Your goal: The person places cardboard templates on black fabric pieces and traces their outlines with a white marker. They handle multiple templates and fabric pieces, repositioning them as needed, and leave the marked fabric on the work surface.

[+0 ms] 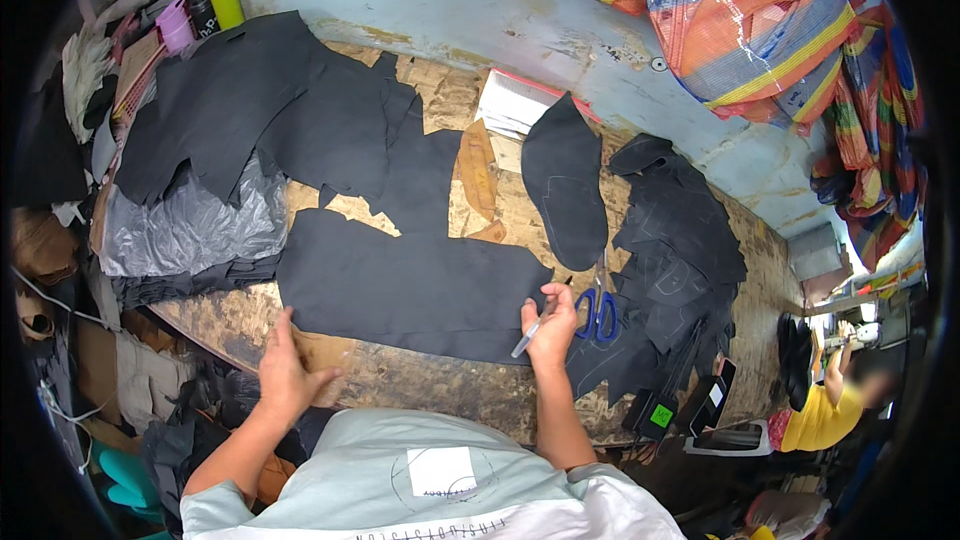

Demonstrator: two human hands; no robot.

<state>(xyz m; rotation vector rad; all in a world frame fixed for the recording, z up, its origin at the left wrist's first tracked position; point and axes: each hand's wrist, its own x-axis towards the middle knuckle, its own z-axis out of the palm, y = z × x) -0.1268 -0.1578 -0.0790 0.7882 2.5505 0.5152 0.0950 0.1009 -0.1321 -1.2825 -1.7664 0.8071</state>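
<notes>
Loosely spread, the fingers of the left hand (287, 372) grip nothing at the near left corner of a black sheet (405, 285); whether they touch it, I cannot tell. Curled fingers of the right hand (551, 326) hold a pen (524, 340) at its right end. The sheet lies flat on the wooden table (440, 395), directly ahead of the person. The step in hand looks like positioning or marking it; the next move seems to call for a steady sheet and a freed pen tip. Just right sit blue-handled scissors (597, 315), which could hamper the right hand. Beyond them, a heap of outlined black pieces (685, 240) crowds the right; larger black sheets (290, 110) crowd the far left.
</notes>
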